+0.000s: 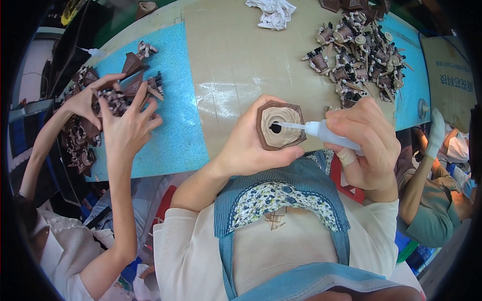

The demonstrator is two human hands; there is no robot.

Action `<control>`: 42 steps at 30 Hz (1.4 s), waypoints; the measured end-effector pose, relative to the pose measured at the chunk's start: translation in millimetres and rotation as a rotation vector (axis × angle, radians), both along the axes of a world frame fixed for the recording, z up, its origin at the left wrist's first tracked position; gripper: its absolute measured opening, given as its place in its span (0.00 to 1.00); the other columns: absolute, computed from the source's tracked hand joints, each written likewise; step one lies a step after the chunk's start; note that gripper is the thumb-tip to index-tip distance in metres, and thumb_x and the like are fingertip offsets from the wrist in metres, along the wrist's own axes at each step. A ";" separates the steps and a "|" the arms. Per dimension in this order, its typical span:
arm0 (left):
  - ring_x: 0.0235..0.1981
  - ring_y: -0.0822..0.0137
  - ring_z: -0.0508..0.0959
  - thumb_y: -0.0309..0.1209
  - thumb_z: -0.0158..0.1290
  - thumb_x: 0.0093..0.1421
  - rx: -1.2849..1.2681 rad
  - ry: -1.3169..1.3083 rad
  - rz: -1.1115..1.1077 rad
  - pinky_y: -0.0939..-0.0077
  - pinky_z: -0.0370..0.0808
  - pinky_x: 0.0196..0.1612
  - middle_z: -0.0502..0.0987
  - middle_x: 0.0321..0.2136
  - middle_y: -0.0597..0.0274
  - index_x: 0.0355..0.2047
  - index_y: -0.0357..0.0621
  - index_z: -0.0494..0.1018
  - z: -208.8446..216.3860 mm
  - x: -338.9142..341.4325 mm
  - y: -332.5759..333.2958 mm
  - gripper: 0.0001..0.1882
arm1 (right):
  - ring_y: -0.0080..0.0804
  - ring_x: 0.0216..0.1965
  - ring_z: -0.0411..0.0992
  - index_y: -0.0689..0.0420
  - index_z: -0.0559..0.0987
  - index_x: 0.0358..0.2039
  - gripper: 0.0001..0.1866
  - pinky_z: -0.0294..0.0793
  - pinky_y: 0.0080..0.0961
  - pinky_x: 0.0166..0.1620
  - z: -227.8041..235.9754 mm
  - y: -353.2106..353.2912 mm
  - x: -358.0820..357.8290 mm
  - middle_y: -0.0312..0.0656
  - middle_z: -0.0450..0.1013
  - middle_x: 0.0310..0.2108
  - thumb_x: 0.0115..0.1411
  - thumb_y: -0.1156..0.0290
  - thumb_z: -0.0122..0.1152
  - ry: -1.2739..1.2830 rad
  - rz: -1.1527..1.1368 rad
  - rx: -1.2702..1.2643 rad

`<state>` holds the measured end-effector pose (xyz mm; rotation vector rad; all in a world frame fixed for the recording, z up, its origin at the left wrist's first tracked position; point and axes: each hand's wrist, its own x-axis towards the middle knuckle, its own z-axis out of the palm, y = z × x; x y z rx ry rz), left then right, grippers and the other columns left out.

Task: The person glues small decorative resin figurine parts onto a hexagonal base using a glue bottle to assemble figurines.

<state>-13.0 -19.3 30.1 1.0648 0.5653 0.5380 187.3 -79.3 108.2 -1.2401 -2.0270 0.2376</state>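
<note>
My left hand (246, 145) is closed around a six-sided brown figurine base (271, 111), with its cream hollow face turned up. A dark hole sits in the middle of that hollow. Wrapped round a translucent white squeeze bottle (329, 134), my right hand (371, 140) holds it nearly level from the right. The bottle's thin nozzle points left, its tip at the dark hole; whether it touches the edge I cannot tell. A tan bandage or tape circles part of my right hand near the thumb. Both hands are above the near table edge.
Small figurines (351, 60) lie heaped at the far right, with brown bases (356, 4) behind. A crumpled white cloth (273, 12) lies at the back. On the left, a co-worker's hands (123, 125) handle figurines above the blue mat (175, 100). Another person's arm (427, 160) shows at right.
</note>
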 end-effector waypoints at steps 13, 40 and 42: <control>0.40 0.56 0.79 0.39 0.74 0.34 1.079 0.600 0.367 0.67 0.77 0.40 0.76 0.41 0.49 0.53 0.35 0.63 32.0 -39.4 41.7 0.47 | 0.27 0.41 0.73 0.63 0.71 0.48 0.18 0.73 0.27 0.48 -107.6 81.5 15.6 0.41 0.73 0.41 0.56 0.80 0.58 0.861 -0.089 -0.501; 0.50 0.53 0.73 0.17 0.66 0.42 1.191 0.027 0.816 0.69 0.76 0.47 0.68 0.48 0.40 0.47 0.39 0.58 2.4 -4.3 29.2 0.35 | 0.49 0.41 0.69 0.60 0.72 0.41 0.16 0.70 0.33 0.43 -58.1 74.5 44.3 0.47 0.68 0.38 0.50 0.82 0.61 -0.106 -0.147 -0.254; 0.52 0.56 0.71 0.17 0.66 0.43 1.212 0.006 0.823 0.68 0.75 0.53 0.62 0.52 0.41 0.48 0.42 0.52 2.0 -4.2 32.6 0.38 | 0.46 0.40 0.69 0.59 0.72 0.41 0.16 0.69 0.31 0.44 -53.4 67.4 38.2 0.46 0.68 0.38 0.51 0.81 0.62 0.011 -0.182 -0.345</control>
